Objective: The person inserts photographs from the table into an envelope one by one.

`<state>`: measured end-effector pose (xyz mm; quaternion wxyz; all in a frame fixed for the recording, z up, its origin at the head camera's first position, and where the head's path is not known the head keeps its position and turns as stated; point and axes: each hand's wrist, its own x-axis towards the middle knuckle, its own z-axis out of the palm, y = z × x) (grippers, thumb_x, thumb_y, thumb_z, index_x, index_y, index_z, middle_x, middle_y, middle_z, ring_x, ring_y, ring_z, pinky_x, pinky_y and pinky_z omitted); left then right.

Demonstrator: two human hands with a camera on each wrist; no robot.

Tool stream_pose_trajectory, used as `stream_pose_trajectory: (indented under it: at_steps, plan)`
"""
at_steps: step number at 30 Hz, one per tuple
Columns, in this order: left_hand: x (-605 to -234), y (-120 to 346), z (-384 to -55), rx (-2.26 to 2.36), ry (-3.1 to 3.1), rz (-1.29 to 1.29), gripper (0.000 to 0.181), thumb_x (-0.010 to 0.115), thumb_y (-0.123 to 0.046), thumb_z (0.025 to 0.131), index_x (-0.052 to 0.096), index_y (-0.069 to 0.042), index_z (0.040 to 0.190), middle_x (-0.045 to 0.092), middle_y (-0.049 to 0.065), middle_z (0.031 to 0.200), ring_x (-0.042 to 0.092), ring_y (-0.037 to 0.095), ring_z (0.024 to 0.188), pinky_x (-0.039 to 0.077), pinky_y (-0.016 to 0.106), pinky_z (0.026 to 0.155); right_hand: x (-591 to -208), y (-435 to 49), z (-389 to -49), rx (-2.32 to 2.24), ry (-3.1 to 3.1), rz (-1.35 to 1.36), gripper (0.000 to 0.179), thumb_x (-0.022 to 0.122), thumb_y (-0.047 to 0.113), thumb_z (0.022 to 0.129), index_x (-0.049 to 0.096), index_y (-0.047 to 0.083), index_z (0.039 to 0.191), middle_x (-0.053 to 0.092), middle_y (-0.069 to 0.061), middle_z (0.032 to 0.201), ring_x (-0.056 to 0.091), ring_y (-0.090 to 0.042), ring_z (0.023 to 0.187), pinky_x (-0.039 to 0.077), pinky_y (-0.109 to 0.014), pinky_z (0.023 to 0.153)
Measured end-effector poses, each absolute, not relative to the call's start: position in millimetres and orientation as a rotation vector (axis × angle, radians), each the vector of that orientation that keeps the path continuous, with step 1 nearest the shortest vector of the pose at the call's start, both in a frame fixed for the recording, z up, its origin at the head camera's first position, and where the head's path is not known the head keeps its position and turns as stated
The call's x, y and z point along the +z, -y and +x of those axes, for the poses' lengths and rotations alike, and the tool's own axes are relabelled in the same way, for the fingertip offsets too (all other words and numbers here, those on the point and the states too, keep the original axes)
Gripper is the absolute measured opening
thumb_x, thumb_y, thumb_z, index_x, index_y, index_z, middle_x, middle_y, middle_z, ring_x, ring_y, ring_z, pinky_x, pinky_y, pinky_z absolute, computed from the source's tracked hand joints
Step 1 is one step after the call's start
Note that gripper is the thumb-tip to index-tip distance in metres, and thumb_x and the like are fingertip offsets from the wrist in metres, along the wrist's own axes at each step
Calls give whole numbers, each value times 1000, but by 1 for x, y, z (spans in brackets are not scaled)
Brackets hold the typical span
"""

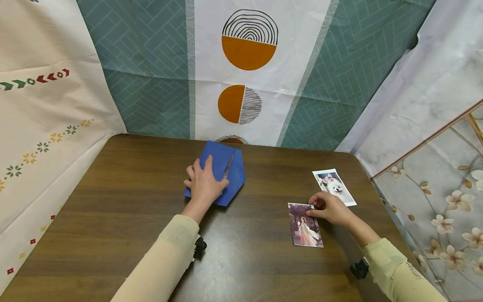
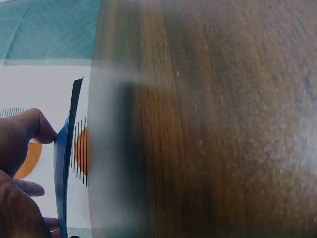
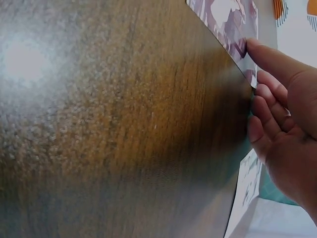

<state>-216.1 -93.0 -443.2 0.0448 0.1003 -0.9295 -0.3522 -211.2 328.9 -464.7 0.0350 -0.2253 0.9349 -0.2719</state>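
A brown wood-grain table carries 1 white-bordered dog photo, lying near its far right corner.

high head view, close wrist views

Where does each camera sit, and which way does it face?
Head: worn on the head, facing forward and down at the tabletop; left hand, right hand and sleeves show.
Left wrist: worn there, facing the blue envelope edge-on, tabletop and wall cloth beyond; left fingers show.
Right wrist: worn there, facing across the tabletop toward the purple photo; right hand shows.
Shared: head and right wrist show the purple photo.
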Motion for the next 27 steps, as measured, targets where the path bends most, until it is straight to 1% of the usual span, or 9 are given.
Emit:
stream_pose_trajectory:
  at_steps: [10, 20, 24, 27]
  plan:
    - [-443, 93, -216, -1076, 2836, 302, 93, 81, -36, 92, 34, -14, 169, 21, 28, 171, 17, 50, 152, 29, 72, 104, -462, -326, -210, -807, -2856, -669, 28, 95, 19, 81, 73, 10, 95, 61, 3, 85, 55, -9, 76, 47, -28, 69]
    - [-443, 93, -215, -1085, 2828, 297, 92, 81, -35, 91, 34, -14, 169, 21, 28, 171, 17, 50, 152, 28, 72, 104, -464, -325, -207, -808, -2874, -733, 25, 94, 16, 81, 69, 16, 86, 54, 8, 78, 48, -6, 71, 41, -27, 64]
    - [-443, 93, -216, -1080, 2831, 295, 92, 81, -35, 91, 34, -15, 169, 21, 28, 171, 17, 49, 152, 28, 72, 104, -464, -324, -207, -842, -2893, -742, 25, 92, 12, 83, 67, 16, 85, 55, 7, 80, 49, -7, 73, 42, -28, 65]
    - [-442, 92, -216, -1080, 2824, 287, 92, 81, -35, 91, 35, -15, 168, 21, 28, 171, 17, 49, 152, 28, 72, 104, -461, -321, -208, -906, -2896, -699, 24, 90, 11, 86, 66, 15, 87, 59, 5, 83, 54, -8, 77, 47, -28, 68]
